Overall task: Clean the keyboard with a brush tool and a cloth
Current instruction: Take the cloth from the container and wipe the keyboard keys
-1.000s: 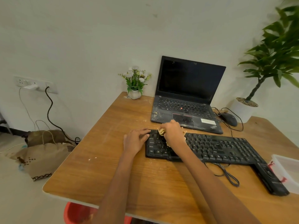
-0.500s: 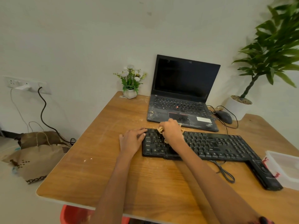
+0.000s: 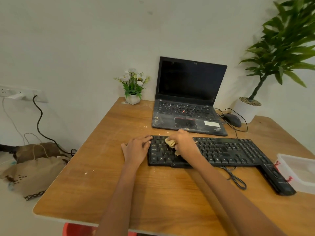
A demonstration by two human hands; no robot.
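The keyboard lies at the frame's centre on the table, its long axis running left to right, just below the laptop. The right hand grips a bunched cloth on the left-side keys. The left hand rests flat with straight fingers on the keyboard's left end.
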